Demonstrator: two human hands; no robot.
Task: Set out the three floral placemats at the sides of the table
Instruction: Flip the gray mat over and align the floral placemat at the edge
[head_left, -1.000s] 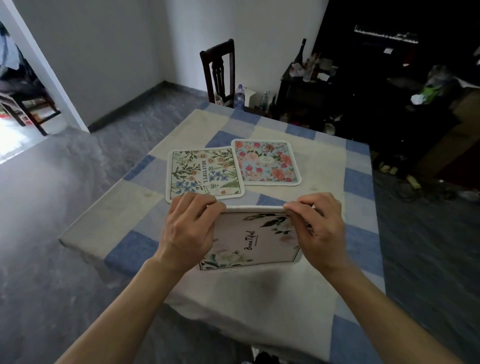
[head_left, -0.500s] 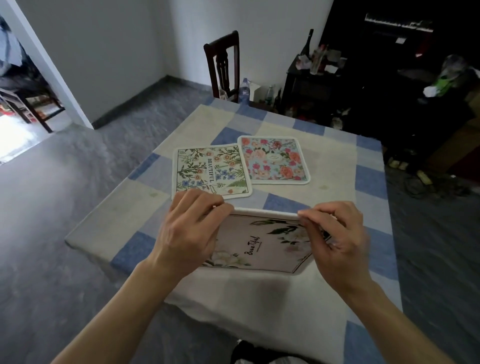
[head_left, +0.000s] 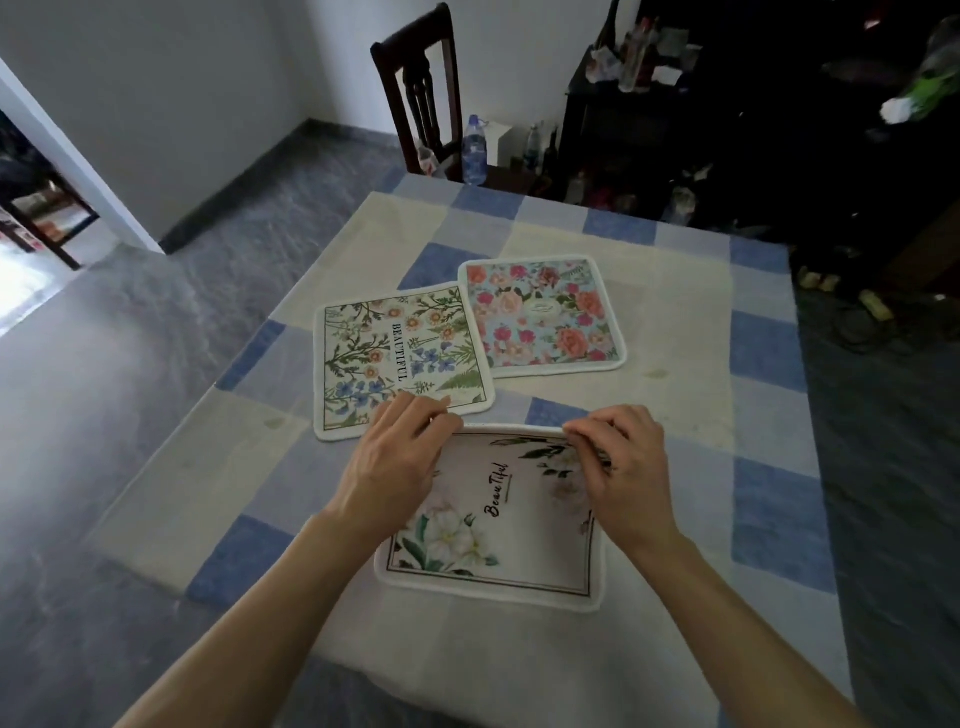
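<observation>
Your left hand (head_left: 400, 467) and right hand (head_left: 623, 478) each pinch the far edge of the white-blossom placemat (head_left: 519, 525) with curled fingers (head_left: 434, 422). It lies at the near side of the counter (head_left: 675, 322). The leafy placemat (head_left: 400, 353) and the rose placemat (head_left: 540, 312) sit touching near the middle, so I judge one nearly placed and two left to move.

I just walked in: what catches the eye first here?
Three floral placemats on a blue-and-cream checked tablecloth. The left hand and right hand hold the far edge of the nearest, white-flower placemat. A leafy placemat and a pink-rose placemat lie side by side just beyond it, near the table's middle.
</observation>
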